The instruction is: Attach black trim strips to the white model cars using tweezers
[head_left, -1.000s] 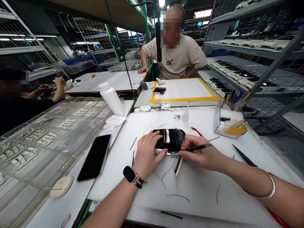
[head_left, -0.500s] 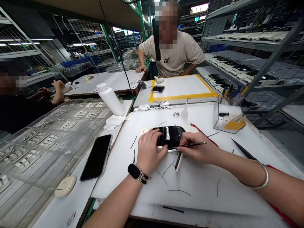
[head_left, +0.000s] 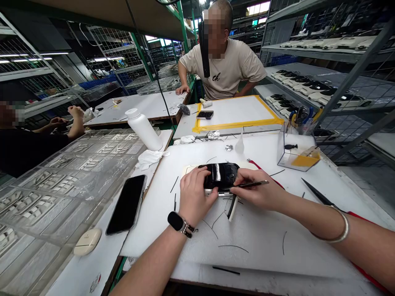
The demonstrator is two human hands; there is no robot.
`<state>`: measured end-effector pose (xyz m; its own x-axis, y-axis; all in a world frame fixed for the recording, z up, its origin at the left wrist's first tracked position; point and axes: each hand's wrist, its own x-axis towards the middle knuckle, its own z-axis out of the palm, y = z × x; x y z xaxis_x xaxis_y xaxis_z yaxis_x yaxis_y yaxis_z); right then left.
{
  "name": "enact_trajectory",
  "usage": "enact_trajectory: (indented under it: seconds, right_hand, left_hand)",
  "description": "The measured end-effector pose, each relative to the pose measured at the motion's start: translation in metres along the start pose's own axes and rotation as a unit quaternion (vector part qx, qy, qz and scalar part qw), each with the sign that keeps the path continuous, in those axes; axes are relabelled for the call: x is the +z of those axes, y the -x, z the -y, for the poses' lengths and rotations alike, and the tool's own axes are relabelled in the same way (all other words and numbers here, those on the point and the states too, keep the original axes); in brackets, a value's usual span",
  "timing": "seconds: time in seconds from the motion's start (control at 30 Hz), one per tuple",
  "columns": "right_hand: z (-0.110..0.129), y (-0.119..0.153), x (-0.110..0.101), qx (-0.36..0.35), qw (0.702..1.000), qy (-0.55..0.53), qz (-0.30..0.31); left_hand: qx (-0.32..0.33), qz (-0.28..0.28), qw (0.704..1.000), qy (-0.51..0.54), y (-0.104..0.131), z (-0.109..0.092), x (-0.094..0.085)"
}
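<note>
A model car (head_left: 221,174) with a glossy black roof and white body lies on the white work sheet. My left hand (head_left: 195,190) is closed round its left end, fingertips on the roof and thumb along the near side. My right hand (head_left: 259,190) pinches slim dark tweezers (head_left: 253,184), held almost level against the car's near side. The tweezers' tip is hidden by the fingers and car. Just below the car, a white strip (head_left: 233,209) and a black strip lie side by side. Thin black offcuts (head_left: 233,246) are scattered over the sheet.
Left are a phone (head_left: 126,204), an earbud case (head_left: 87,241), a white bottle (head_left: 143,129) and clear trays (head_left: 61,185) of parts. Right are a pointed black blade (head_left: 317,192) and a clear box (head_left: 298,152). A co-worker (head_left: 220,70) sits opposite; another works at far left.
Both my hands stay on the car and tweezers, with only a tiny shift. The co-worker opposite has turned their head slightly, and the one at left has leaned back.
</note>
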<state>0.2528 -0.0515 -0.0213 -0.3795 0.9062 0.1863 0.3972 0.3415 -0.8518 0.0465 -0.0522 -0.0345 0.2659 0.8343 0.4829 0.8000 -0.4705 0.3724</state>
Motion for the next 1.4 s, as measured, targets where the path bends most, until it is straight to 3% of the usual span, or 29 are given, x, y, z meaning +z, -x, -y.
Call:
enact_trajectory:
  seconds: [1.4]
  right_hand:
    - [0.0018, -0.0017, 0.0043, -0.010, 1.000, -0.013, -0.004]
  left_hand:
    - [0.013, 0.001, 1.000, -0.013, 0.0000, 0.0006, 0.0010]
